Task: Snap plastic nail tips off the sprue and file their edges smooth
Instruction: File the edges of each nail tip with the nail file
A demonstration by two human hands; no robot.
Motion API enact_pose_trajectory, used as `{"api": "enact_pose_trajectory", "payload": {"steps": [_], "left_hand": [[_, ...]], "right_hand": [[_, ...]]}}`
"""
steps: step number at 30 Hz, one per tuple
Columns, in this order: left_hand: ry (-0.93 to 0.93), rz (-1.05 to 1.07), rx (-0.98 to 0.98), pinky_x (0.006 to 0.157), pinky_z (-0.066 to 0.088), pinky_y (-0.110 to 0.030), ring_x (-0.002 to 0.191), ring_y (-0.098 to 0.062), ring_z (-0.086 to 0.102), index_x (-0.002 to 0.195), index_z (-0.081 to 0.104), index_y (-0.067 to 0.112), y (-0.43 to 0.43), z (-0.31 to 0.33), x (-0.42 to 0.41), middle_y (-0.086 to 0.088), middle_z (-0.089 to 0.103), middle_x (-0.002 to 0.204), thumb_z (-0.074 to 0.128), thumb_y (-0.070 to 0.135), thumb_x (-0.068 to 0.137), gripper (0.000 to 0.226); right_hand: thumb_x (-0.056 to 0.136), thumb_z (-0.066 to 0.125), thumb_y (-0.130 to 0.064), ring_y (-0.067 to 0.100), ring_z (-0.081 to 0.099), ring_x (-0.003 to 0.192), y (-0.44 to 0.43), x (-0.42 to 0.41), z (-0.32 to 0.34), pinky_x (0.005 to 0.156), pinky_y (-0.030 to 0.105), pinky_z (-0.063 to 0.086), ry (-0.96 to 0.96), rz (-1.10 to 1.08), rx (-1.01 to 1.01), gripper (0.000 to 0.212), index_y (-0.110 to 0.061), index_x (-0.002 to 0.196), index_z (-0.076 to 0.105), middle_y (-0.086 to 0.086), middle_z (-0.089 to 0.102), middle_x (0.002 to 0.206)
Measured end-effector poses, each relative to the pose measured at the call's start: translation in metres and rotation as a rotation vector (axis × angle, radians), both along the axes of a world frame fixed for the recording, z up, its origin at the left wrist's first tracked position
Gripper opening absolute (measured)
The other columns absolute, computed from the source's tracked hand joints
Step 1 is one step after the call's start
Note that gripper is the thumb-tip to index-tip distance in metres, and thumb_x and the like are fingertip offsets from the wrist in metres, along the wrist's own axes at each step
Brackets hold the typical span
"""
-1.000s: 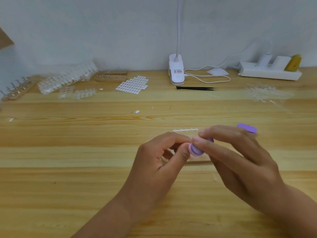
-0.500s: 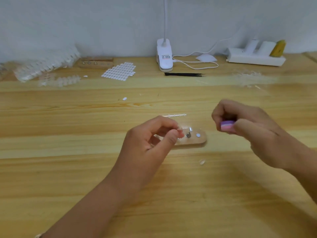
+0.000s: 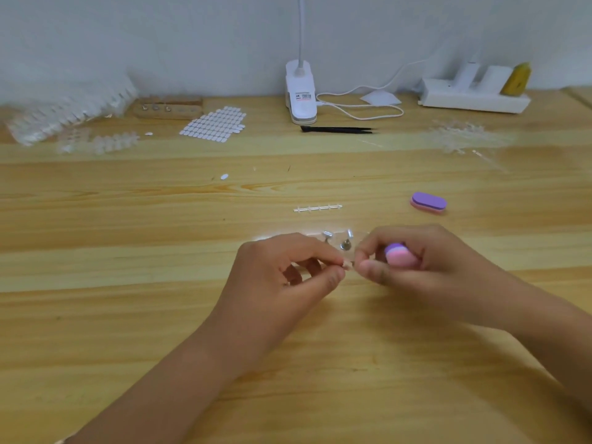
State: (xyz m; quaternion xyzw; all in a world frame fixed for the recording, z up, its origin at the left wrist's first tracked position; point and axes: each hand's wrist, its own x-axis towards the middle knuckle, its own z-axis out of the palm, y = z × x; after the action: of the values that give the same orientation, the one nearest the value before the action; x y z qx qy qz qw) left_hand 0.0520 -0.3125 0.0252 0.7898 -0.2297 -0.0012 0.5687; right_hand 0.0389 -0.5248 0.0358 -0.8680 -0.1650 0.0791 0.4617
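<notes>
The left hand (image 3: 288, 274) pinches a tiny clear plastic nail tip (image 3: 347, 266). The right hand (image 3: 439, 264) curls its fingers around a pink-and-purple foam file block (image 3: 400, 256) over the wooden desk (image 3: 128, 315).

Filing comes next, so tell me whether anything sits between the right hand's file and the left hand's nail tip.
Only fingertips of the right hand, curled ahead of the file toward the nail tip; the pegged stand lies behind.
</notes>
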Motion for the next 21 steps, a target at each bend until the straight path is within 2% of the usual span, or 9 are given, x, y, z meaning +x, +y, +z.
{"api": "enact_pose_trajectory", "payload": {"steps": [1,4,6,8,9,12,15,18,21], "left_hand": [[-0.004,0.018,0.000,0.058,0.049,-0.019,0.067,-0.003,0.064,0.080,0.078,0.019,0.000,0.000,0.000,0.015,0.072,0.076,0.080,0.005,0.077,0.014],[-0.003,0.064,-0.019,0.058,0.049,-0.016,0.066,-0.002,0.065,0.080,0.078,0.021,0.000,0.000,0.000,0.014,0.072,0.074,0.080,0.007,0.077,0.014],[-0.004,0.085,-0.027,0.058,0.049,-0.014,0.066,-0.001,0.066,0.079,0.077,0.024,0.001,0.000,0.001,0.014,0.072,0.074,0.080,0.007,0.078,0.017],[-0.013,0.093,-0.018,0.058,0.048,-0.014,0.069,-0.002,0.066,0.079,0.077,0.026,0.001,0.000,0.001,0.015,0.072,0.075,0.080,0.007,0.077,0.019],[-0.016,0.085,-0.013,0.058,0.047,-0.013,0.071,-0.003,0.066,0.080,0.077,0.025,0.001,-0.001,0.001,0.014,0.072,0.076,0.079,0.007,0.078,0.019],[-0.044,0.048,0.006,0.060,0.042,-0.009,0.076,-0.003,0.066,0.085,0.078,0.021,0.002,-0.003,0.002,0.012,0.072,0.080,0.077,0.005,0.081,0.016],[-0.141,0.038,0.064,0.064,0.041,-0.006,0.082,-0.001,0.065,0.090,0.078,0.021,0.002,-0.005,0.002,0.012,0.072,0.086,0.073,0.004,0.084,0.018],[-0.255,0.051,0.135,0.064,0.049,-0.019,0.084,-0.002,0.064,0.092,0.078,0.024,0.002,-0.006,0.000,0.015,0.070,0.089,0.070,0.013,0.086,0.015],[-0.317,0.059,0.153,0.066,0.052,-0.030,0.083,-0.003,0.064,0.093,0.078,0.024,0.002,-0.007,-0.001,0.015,0.070,0.090,0.067,0.016,0.087,0.014]], "right_hand": [[0.093,0.070,-0.028,0.012,0.053,0.068,0.002,0.003,0.004,0.062,0.021,0.040,0.088,-0.003,0.116,0.012,-0.022,0.083,0.072,-0.001,0.065,0.075],[0.085,0.071,-0.029,0.004,0.059,0.076,0.008,0.008,0.009,0.070,0.010,0.043,0.224,-0.001,0.270,0.016,-0.013,0.082,0.074,-0.005,0.068,0.081],[0.083,0.073,-0.030,0.008,0.056,0.074,0.009,0.009,0.008,0.068,0.010,0.042,0.256,-0.009,0.283,0.016,-0.015,0.080,0.074,-0.003,0.065,0.080],[0.085,0.076,-0.034,0.018,0.045,0.068,0.008,0.008,0.009,0.061,0.013,0.037,0.279,-0.007,0.280,0.017,-0.018,0.080,0.074,0.000,0.057,0.076],[0.084,0.076,-0.035,0.018,0.044,0.067,0.008,0.008,0.010,0.059,0.012,0.035,0.283,-0.002,0.280,0.017,-0.020,0.080,0.075,-0.001,0.056,0.075],[0.083,0.075,-0.034,0.000,0.053,0.065,0.010,0.007,0.010,0.060,0.006,0.040,0.274,-0.002,0.303,0.015,-0.020,0.078,0.075,-0.010,0.062,0.073],[0.081,0.072,-0.036,0.004,0.050,0.065,0.011,0.007,0.009,0.061,0.008,0.039,0.254,-0.046,0.265,0.020,-0.016,0.078,0.074,-0.008,0.057,0.070],[0.084,0.069,-0.036,0.010,0.042,0.066,0.012,0.005,0.009,0.058,0.014,0.038,0.291,-0.030,0.227,0.020,-0.018,0.077,0.072,-0.003,0.049,0.069],[0.084,0.069,-0.038,0.014,0.044,0.070,0.013,0.005,0.010,0.060,0.019,0.043,0.313,-0.040,0.215,0.023,-0.016,0.079,0.072,0.003,0.049,0.074]]}}
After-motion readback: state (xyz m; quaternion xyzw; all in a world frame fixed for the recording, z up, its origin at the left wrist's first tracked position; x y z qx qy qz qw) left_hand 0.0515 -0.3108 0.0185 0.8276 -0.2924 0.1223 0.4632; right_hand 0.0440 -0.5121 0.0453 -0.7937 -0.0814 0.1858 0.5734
